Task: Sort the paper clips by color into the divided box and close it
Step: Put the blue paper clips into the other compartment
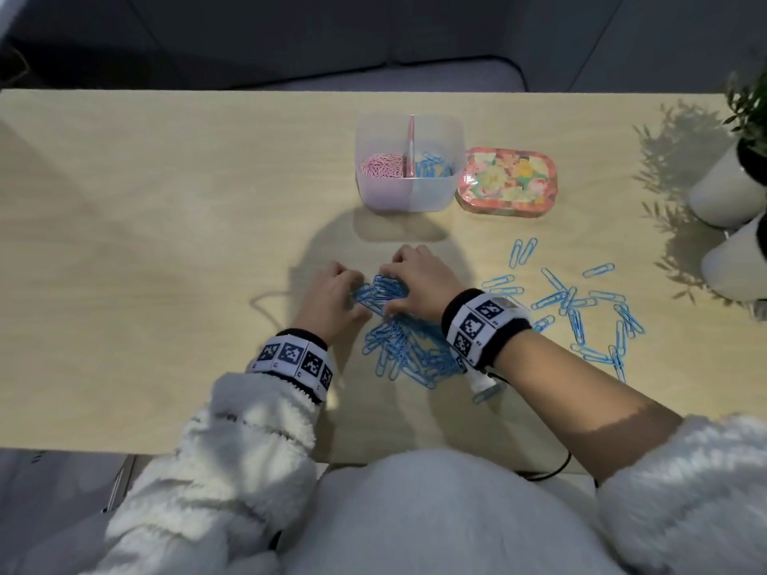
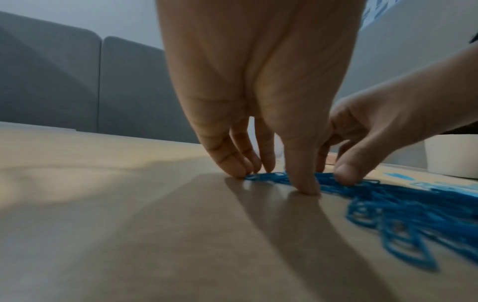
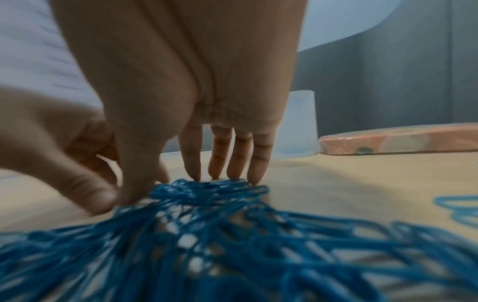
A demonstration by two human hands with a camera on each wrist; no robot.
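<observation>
A: Where are the hands?

B: Both are down on the desk [image 1: 166, 226], facing each other across the far end of a pile of blue paper clips [image 1: 409, 350]. The left hand [image 1: 332, 294] has its fingers [image 2: 234, 161] pointing down, tips on the desk at the edge of the clips, and its thumb planted just beside them. The right hand [image 1: 421, 284] mirrors it from the other side.

A: Are the fingers clamped on anything?

B: The 4 fingers [image 3: 236, 161] of the right hand stand side by side, tips touching the far edge of the pile, thumb pressed in at the near side, so the clips sit bunched between thumb and fingers. The left hand's fingers are together too, bent loosely against the clips. I cannot tell whether any clip is off the desk.

A: And the divided box?

B: The divided box [image 1: 409, 193] stands beyond the hands, open, near the far edge of the desk. Its left compartment holds pink paper clips [image 1: 382, 166], and its right compartment holds some blue ones. A partition [image 1: 411, 147] stands upright between the 2.

A: The lid?

B: A flowered lid [image 1: 506, 182] lies flat on the desk, just beside the box on its right.

A: Anything else?

B: More loose blue clips [image 1: 581, 305] are scattered to the right of the right wrist. 2 white pots [image 1: 722, 193] with a green plant [image 1: 751, 105] stand at the right edge of the desk. Both wrists wear bands with black-and-white square markers.
</observation>
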